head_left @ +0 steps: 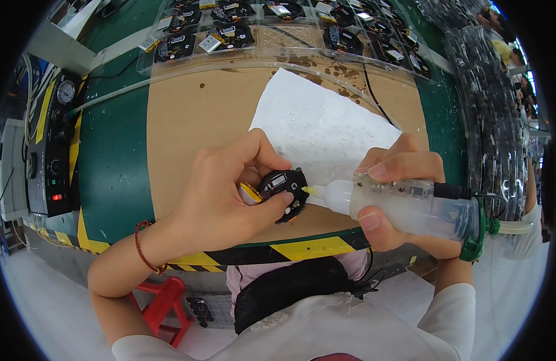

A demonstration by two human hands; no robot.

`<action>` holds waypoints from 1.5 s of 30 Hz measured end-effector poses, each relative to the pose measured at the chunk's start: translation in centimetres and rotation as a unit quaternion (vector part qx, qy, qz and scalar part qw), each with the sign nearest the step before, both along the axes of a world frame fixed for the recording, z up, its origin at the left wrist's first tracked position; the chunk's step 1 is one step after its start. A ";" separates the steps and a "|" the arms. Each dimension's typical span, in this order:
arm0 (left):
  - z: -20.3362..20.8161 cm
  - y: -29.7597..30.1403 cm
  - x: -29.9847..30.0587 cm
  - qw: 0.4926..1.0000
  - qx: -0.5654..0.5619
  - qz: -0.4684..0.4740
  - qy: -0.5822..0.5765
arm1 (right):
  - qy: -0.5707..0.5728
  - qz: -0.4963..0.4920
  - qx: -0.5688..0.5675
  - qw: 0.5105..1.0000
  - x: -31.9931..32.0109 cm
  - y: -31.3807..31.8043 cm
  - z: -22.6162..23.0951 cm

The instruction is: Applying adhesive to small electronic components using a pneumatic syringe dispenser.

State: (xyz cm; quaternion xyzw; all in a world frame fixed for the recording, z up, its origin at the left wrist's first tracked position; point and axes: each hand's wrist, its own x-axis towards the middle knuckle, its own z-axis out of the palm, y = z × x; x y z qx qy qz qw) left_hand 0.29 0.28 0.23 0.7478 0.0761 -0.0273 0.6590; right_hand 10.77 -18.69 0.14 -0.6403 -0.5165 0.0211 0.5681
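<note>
Between the fingers and thumb of my left hand (pixel 229 186) is a round black electronic module (pixel 294 206). A small silvery battery with yellow edges (pixel 249 193) sits beside it, partly covered by the same hand. My right hand (pixel 383 224) is wrapped round a glue dispensing syringe (pixel 380 198), a clear barrel lying sideways with a green clamp and a hose at its rear end. Its pale yellow nozzle (pixel 311 191) points left and meets the module's right edge; whether it touches cannot be made out.
A white paper sheet (pixel 314 120) dotted with droplets lies on the brown board (pixel 187 120). Beyond it, a clear plastic tray (pixel 284 37) holds several similar modules. At left stands a black dispenser controller (pixel 56 144) with a gauge; stacked clear trays (pixel 485 120) rise at right.
</note>
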 end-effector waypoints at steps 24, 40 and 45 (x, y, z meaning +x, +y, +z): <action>0.0 0.3 -0.2 1.000 0.005 -0.018 0.010 | -0.049 -0.016 0.024 0.998 0.0 0.3 0.3; 2.5 1.2 1.3 0.999 0.042 0.017 0.008 | -0.168 0.024 0.179 0.969 0.9 -1.9 1.3; 5.3 3.7 8.0 0.970 0.236 0.001 -0.066 | -0.210 0.037 0.171 0.962 0.7 -2.1 1.0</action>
